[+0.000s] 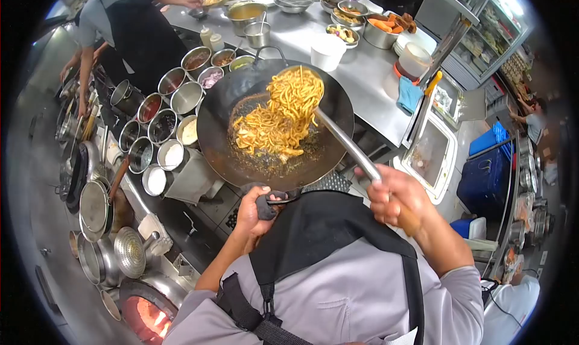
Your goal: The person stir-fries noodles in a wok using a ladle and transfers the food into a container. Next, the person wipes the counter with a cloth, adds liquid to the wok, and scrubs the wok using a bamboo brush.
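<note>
A large dark wok (217, 134) is in front of my body, with noodles (265, 131) lying in its middle. My left hand (256, 211) is closed round the wok's near loop handle, with a dark cloth (265, 210) at the grip. In my right hand (398, 197) is the wooden end of a long metal-shafted ladle (350, 143). The ladle's head is heaped with noodles and sits over the far right part of the wok. Some noodles hang from it towards those below. The ladle's bowl is mostly hidden under its load.
Several metal pots of sauces and ingredients (163, 125) stand left of the wok. Flames burn in a stove opening (151, 315) at the lower left. A white tub (327, 51) is on the steel table (386, 119) beyond. A co-worker (139, 31) stands at the upper left.
</note>
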Available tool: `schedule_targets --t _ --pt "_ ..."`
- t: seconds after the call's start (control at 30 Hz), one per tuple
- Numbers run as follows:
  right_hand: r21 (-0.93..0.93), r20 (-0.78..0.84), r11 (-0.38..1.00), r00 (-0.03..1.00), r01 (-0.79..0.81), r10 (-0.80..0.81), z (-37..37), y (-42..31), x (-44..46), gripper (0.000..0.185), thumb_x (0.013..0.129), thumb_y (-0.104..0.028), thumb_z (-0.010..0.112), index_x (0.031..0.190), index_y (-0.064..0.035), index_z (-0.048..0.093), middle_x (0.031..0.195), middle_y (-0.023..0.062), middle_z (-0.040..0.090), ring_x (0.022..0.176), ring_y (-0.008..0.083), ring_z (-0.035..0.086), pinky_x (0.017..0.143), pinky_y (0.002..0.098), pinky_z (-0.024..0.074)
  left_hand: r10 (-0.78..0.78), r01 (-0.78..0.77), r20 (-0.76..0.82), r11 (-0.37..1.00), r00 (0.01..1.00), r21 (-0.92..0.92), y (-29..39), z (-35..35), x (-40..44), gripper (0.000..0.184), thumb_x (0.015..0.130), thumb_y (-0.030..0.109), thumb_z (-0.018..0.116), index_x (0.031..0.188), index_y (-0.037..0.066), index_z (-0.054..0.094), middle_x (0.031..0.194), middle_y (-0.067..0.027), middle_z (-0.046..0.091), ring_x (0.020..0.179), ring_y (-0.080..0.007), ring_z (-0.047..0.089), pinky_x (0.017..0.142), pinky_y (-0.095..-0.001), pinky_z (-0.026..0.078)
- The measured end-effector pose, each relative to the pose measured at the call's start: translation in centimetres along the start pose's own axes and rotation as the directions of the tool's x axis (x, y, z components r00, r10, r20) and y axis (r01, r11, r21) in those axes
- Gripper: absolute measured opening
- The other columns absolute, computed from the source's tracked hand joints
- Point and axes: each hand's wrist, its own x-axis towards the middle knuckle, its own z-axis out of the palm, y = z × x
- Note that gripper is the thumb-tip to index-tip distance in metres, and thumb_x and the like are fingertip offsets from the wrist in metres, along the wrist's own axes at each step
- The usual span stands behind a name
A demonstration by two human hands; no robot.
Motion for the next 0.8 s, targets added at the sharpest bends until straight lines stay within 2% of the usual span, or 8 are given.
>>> schedule_targets --t 0.03,0.1,0.23,0.3,0.4,0.53,0.6,0.8 --pt "-0.011 0.007 1.000 1.000 0.007 -0.007 0.0 0.2 -0.2 0.038 0.091 -0.010 0.049 0.129 -0.0041 0.046 0.061 -0.0004 0.042 0.040 0.0070 0.041 0.035 0.0229 0.0346 0.011 -0.010 0.010 1.000 1.000 -0.003 0.0 -0.2 0.1 0.015 0.079 0.007 0.059 0.087 -0.001 0.050 0.083 -0.0185 0.059 0.066 -0.0172 0.058 0.060 -0.0284 0.053" --pt "-0.432 0.012 0.884 0.981 0.179 -0.194 -0.5 0.9 -0.8 0.044 0.089 -0.006 0.050 0.132 -0.0064 0.044 0.060 0.0001 0.044 0.041 0.0086 0.043 0.036 0.0230 0.0343 -0.002 0.002 0.014 1.000 1.000 -0.019 0.1 -0.4 0.3 0.015 0.080 0.006 0.059 0.089 -0.001 0.049 0.083 -0.0172 0.058 0.065 -0.0174 0.058 0.061 -0.0277 0.054" --pt "-0.616 -0.052 0.775 0.975 0.141 -0.218 -3.0 2.5 1.8 0.049 0.086 -0.004 0.053 0.134 -0.0060 0.043 0.061 0.0014 0.047 0.039 0.0085 0.041 0.036 0.0222 0.0339 -0.016 0.016 0.005 1.000 1.000 -0.020 0.2 -0.4 0.5 0.015 0.080 0.006 0.059 0.088 -0.002 0.050 0.082 -0.0156 0.057 0.065 -0.0174 0.057 0.062 -0.0260 0.054" --pt "-0.222 0.079 0.974 0.996 0.052 -0.036 -1.5 1.2 1.6 0.034 0.090 -0.007 0.051 0.124 -0.0050 0.048 0.063 -0.0003 0.043 0.041 0.0069 0.041 0.036 0.0219 0.0357 0.007 -0.009 -0.042 0.999 0.999 -0.032 0.1 -0.2 0.3 0.015 0.080 0.007 0.060 0.088 -0.002 0.050 0.082 -0.0158 0.057 0.066 -0.0174 0.057 0.062 -0.0263 0.054" --pt "0.265 0.202 0.951 0.973 -0.163 0.110 -1.4 0.9 2.5 0.031 0.091 -0.011 0.050 0.121 -0.0037 0.049 0.064 0.0002 0.043 0.043 0.0057 0.040 0.036 0.0218 0.0359 0.043 -0.039 -0.057 0.996 0.997 0.078 -0.1 0.3 -0.3 0.013 0.080 0.015 0.058 0.081 0.003 0.053 0.074 -0.0080 0.059 0.065 -0.0134 0.058 0.057 -0.0255 0.051" --pt "0.320 0.200 0.923 0.968 -0.214 0.155 -1.4 1.3 2.6 0.031 0.091 -0.011 0.050 0.121 -0.0023 0.050 0.065 0.0004 0.044 0.043 0.0058 0.041 0.036 0.0222 0.0366 0.013 -0.007 -0.078 0.997 0.997 0.074 0.1 -0.6 -0.2 0.014 0.081 0.015 0.058 0.082 0.002 0.054 0.073 -0.0081 0.059 0.065 -0.0132 0.058 0.058 -0.0250 0.050" --pt "0.317 0.198 0.928 0.970 -0.196 0.137 -1.2 1.4 2.4 0.031 0.091 -0.011 0.050 0.121 -0.0012 0.050 0.065 0.0006 0.044 0.043 0.0057 0.041 0.037 0.0228 0.0373 0.027 -0.027 0.008 1.000 1.000 0.003 0.3 -1.0 -0.3 0.016 0.080 0.006 0.059 0.089 -0.002 0.049 0.083 -0.0195 0.058 0.065 -0.0160 0.058 0.063 -0.0283 0.055" --pt "0.360 0.284 0.918 0.957 -0.168 0.064 0.4 -0.9 0.3 0.039 0.093 -0.011 0.045 0.129 0.0040 0.042 0.066 0.0021 0.045 0.044 0.0065 0.044 0.037 0.0251 0.0411 0.033 -0.033 0.016 0.999 0.999 -0.002 0.2 -1.0 0.2 0.014 0.080 0.007 0.059 0.088 -0.001 0.050 0.080 -0.0175 0.059 0.065 -0.0164 0.059 0.063 -0.0297 0.055"
